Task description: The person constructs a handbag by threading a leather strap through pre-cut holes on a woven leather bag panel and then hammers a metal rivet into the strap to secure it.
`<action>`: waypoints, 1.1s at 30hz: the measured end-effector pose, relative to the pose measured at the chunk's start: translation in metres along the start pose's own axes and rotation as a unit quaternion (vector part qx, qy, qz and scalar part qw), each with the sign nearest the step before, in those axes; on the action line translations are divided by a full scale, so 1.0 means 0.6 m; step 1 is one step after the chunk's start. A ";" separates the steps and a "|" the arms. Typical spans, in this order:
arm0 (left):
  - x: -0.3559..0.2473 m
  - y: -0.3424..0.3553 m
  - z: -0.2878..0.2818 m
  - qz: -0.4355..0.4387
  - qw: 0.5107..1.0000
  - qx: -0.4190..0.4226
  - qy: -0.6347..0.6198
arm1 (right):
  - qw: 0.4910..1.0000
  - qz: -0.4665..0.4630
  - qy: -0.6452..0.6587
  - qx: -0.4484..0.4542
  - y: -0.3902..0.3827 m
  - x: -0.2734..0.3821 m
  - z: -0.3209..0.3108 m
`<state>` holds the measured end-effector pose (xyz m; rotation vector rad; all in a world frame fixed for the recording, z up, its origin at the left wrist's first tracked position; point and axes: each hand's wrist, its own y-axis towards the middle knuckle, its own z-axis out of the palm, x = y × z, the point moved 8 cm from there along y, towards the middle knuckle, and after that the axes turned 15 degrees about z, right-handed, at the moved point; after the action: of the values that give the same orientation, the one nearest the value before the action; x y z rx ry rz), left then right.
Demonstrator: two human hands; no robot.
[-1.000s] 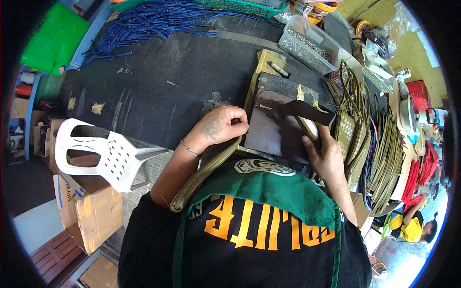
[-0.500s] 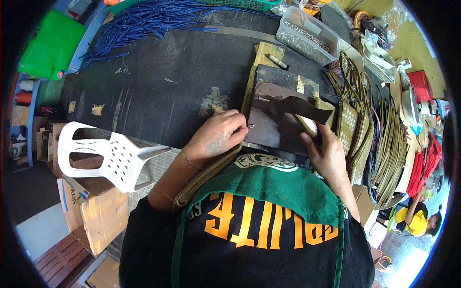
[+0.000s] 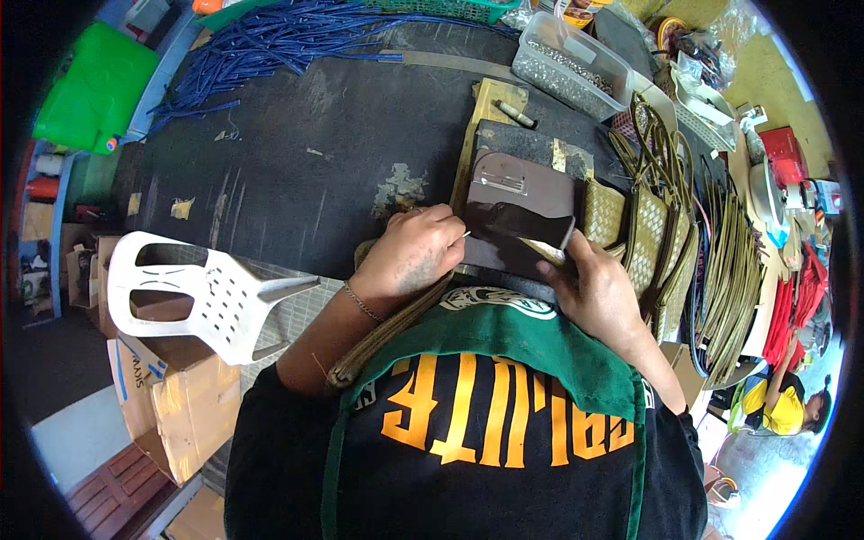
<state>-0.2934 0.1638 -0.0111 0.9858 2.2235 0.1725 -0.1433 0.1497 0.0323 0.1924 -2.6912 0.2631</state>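
My left hand (image 3: 414,247) is closed in a pinch, and a small, thin pale piece (image 3: 466,235) sticks out from its fingertips. A bundle of flat olive-gold straps (image 3: 387,335) runs beneath that forearm. My right hand (image 3: 589,286) grips a dark brown, curved flat piece (image 3: 526,223) with a pale gold edge below it; its exact kind is unclear. The piece lies over a brown round-cornered plate (image 3: 558,186) with a metal fitting (image 3: 500,178). Beside my right hand are gold woven pouches (image 3: 650,225) with looped straps.
Blue cords (image 3: 261,58) are heaped at the far left. A clear bin of small metal parts (image 3: 576,67) stands at the far right, near a whitish marker-like tube (image 3: 515,112). A white plastic chair (image 3: 193,292) and cardboard box (image 3: 193,396) are at left. Another person (image 3: 783,405) is at far right.
My right hand has moved left and nearer with the dark brown piece, which now sits lower over the plate. More of the metal fitting shows. My left hand stays nearly in place.
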 end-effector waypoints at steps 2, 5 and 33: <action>0.001 0.000 0.000 -0.002 1.000 -0.004 -0.013 | 0.999 0.006 0.034 0.000 -0.001 -0.003 -0.001; 0.003 -0.001 -0.001 -0.001 1.000 -0.009 -0.021 | 0.999 -0.011 0.021 -0.023 -0.002 0.002 -0.007; 0.006 -0.003 0.000 -0.007 1.000 -0.001 -0.029 | 1.000 -0.008 0.013 -0.015 0.005 -0.004 0.008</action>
<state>-0.2962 0.1648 -0.0136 0.9634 2.1770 0.1379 -0.1434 0.1518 0.0263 0.2005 -2.6645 0.2186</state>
